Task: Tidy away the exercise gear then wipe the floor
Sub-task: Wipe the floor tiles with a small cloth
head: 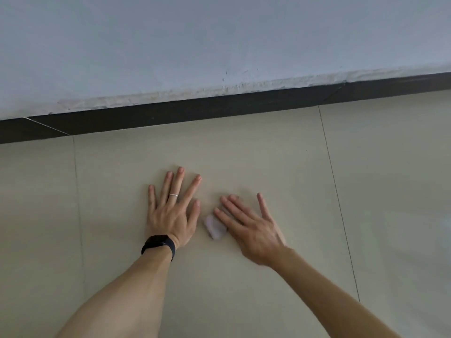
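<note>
Beige tiled floor carried both hands | left hand, just left of the pale wadded wipe, lay flat with fingers spread, likely bracing | wipe sat on the tile | right hand, straight fingers pressing the wipe's right edge, probably to scrub | dark skirting and whitish wall ran beyond the wipe

Pale wall w/ dark skirting at btm

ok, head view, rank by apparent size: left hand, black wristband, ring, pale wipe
1. left hand
2-3. black wristband and pale wipe: these look alike, and the wipe is partly hidden under the right hand, so I can't rank them
4. ring
</note>
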Available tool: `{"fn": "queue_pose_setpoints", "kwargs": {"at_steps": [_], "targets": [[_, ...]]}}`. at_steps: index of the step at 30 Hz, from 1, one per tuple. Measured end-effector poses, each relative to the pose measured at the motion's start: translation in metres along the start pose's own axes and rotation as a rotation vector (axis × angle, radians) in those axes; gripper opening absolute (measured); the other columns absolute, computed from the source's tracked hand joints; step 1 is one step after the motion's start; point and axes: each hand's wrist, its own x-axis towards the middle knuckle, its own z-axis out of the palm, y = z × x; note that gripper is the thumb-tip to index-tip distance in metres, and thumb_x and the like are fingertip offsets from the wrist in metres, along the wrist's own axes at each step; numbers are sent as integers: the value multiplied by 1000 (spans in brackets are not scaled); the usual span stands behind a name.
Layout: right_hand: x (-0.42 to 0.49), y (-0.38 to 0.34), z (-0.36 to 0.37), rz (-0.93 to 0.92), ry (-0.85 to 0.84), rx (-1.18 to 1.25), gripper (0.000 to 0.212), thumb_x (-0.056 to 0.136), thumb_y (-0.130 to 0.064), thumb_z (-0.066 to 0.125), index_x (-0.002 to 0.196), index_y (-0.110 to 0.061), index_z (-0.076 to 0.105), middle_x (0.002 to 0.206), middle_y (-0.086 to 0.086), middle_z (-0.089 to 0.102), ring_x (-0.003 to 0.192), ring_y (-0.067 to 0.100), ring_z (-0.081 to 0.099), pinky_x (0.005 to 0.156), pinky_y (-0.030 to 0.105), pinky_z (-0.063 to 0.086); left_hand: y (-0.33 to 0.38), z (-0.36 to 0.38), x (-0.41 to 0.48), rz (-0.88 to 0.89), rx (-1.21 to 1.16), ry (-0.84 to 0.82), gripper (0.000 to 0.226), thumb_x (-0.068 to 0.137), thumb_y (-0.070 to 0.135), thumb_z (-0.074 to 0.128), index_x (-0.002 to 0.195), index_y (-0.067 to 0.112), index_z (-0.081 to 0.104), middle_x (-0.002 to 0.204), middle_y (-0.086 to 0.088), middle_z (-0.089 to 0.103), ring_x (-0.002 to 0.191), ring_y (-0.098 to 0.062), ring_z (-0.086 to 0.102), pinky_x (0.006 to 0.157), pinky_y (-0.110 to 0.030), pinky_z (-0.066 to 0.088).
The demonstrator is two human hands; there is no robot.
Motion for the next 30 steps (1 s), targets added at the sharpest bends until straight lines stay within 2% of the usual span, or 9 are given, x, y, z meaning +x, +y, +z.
{"fn": "queue_pose_setpoints", "kwargs": {"at_steps": [2, 5, 7, 10, 16, 18, 22, 24, 30], "targets": [[25, 61, -17, 280, 80, -13, 57, 103, -30, 42, 157, -33, 21, 165, -4, 13, 152, 11, 9, 118, 64, 2, -1, 1, 1, -4, -5, -21, 57, 98, 50, 26, 154, 46, 17, 167, 8, 2, 153, -18, 4, 121, -55, 4], [67, 144, -58, 1081, 223, 152, 55, 104, -34, 24, 158, -32, 11, 167, 0, 0, 153, 15, -3, 114, 69, -7, -1, 2, 1, -2, 9, -16, 58, 97, 51, 25, 154, 46, 14, 167, 7, -1, 153, -18, 2, 120, -55, 3], [85, 155, -71, 1277, 248, 176, 57, 103, -32, 22, 158, -31, 8, 167, 1, 0, 153, 18, -4, 113, 70, -4, -1, 2, 1, -1, 23, -9, 59, 97, 51, 26, 154, 46, 15, 167, 7, 1, 153, -19, 4, 120, -56, 5], [86, 106, -52, 1080, 249, 150, 59, 101, -30, 29, 158, -30, 12, 167, 0, 6, 153, 18, 1, 113, 71, -1, -1, 2, 2, 2, 18, -18, 59, 96, 52, 26, 154, 45, 16, 167, 7, 1, 153, -18, 3, 120, -57, 7], [49, 48, -25, 191, -27, 16, 62, 98, -24, 40, 157, -29, 21, 165, 0, 13, 152, 17, 9, 117, 63, 2, -2, -1, 3, 4, 18, -39, 60, 96, 52, 26, 155, 45, 15, 167, 7, 0, 153, -19, 3, 119, -58, 7], [59, 97, -37, 414, 36, -21, 60, 100, -22, 36, 157, -26, 20, 166, 2, 13, 152, 18, 11, 115, 65, 4, -2, -1, 3, 3, 18, -36, 61, 96, 52, 26, 155, 45, 14, 167, 6, 0, 153, -20, 4, 119, -58, 8], [116, 171, -84, 1342, 244, 261, 57, 104, -27, 22, 159, -19, 8, 167, 3, 1, 153, 18, -3, 117, 62, -1, -1, 0, 4, 8, 10, -29, 61, 95, 52, 29, 154, 45, 17, 167, 6, 2, 153, -20, 7, 119, -59, 8], [144, 151, -86, 1399, 275, 327, 58, 105, -28, 20, 159, -15, 4, 167, 4, -2, 153, 18, -6, 119, 59, -2, -1, 0, 3, 11, 7, -21, 60, 96, 51, 30, 154, 44, 18, 167, 6, 3, 153, -20, 7, 119, -59, 9], [100, 0, -30, 325, -31, 59, 62, 102, -26, 34, 159, -22, 9, 167, -2, 0, 153, 14, -5, 120, 56, -7, 0, -2, 3, 12, 3, -32, 61, 95, 50, 30, 154, 44, 17, 167, 5, 6, 153, -20, 9, 119, -59, 10]]}}
